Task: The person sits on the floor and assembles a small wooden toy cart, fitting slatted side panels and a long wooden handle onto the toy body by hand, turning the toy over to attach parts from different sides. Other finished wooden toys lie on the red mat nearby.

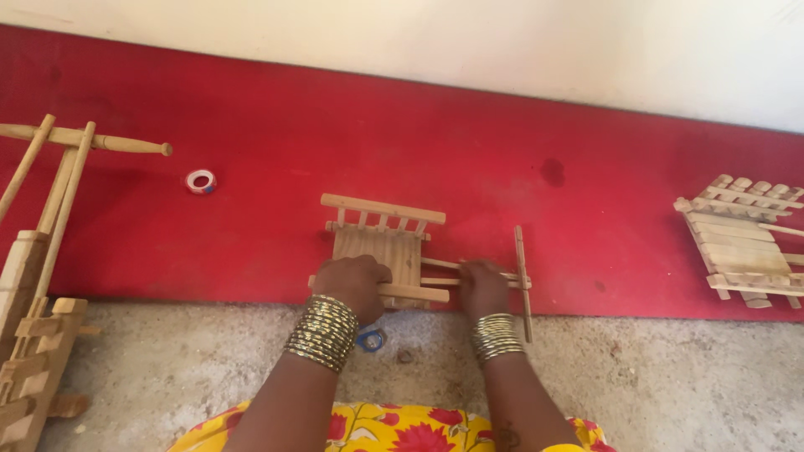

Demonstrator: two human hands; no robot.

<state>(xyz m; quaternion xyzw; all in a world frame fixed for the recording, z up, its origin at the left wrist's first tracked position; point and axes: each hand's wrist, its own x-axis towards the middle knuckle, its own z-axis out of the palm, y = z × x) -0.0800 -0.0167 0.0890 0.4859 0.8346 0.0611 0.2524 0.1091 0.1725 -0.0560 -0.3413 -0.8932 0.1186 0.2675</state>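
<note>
A small wooden slatted frame point(381, 238), like a miniature chair, lies on the red mat point(251, 167) near its front edge. My left hand point(352, 285) grips the frame's near bar at its left end. My right hand point(483, 286) holds thin wooden rods point(440, 269) that stick out of the frame's right side and join an upright wooden stick point(522, 276). Both wrists wear stacks of metal bangles.
A finished slatted wooden piece point(741, 243) lies on the mat at far right. Larger wooden parts and long rods point(42, 251) sit at left. A small tape roll point(201, 181) rests on the mat. A blue ring point(371, 339) lies on the grey concrete floor point(670, 385).
</note>
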